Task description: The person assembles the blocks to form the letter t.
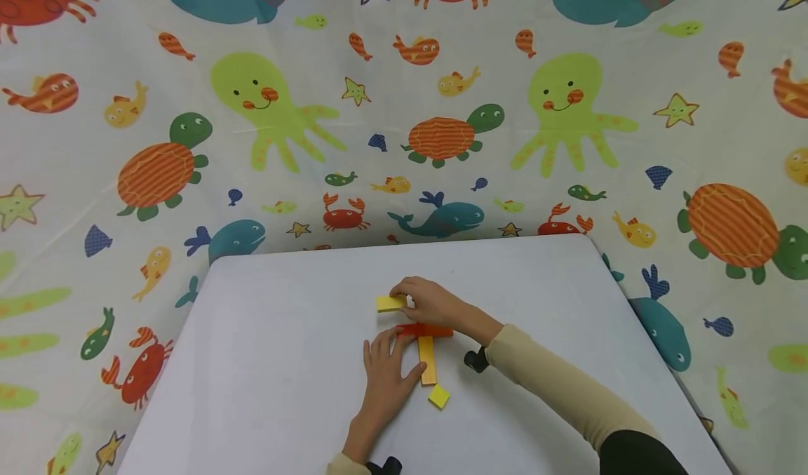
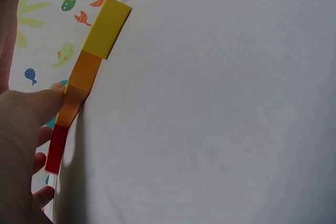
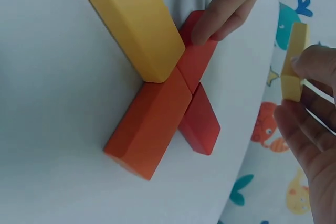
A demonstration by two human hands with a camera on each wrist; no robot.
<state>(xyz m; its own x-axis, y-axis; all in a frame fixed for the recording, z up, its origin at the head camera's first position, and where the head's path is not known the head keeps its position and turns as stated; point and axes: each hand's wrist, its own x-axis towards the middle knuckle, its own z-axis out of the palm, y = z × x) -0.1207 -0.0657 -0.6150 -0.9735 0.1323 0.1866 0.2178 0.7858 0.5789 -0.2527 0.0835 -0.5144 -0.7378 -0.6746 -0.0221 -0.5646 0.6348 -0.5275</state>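
A yellow block is pinched between the thumb and fingers of my right hand, raised off the table in the right wrist view. My left hand lies with spread fingers beside a group of blocks. Its fingertips rest on a red block, and its thumb touches the long yellow-orange block. In the right wrist view, an orange-red block and a second red block meet these two at one point, forming a cross. A small yellow block sits at the near end of the yellow-orange one.
The blocks are on a white table. Behind and around it hangs a cloth printed with sea animals. A dark wrist camera sits under the right wrist, another by the left.
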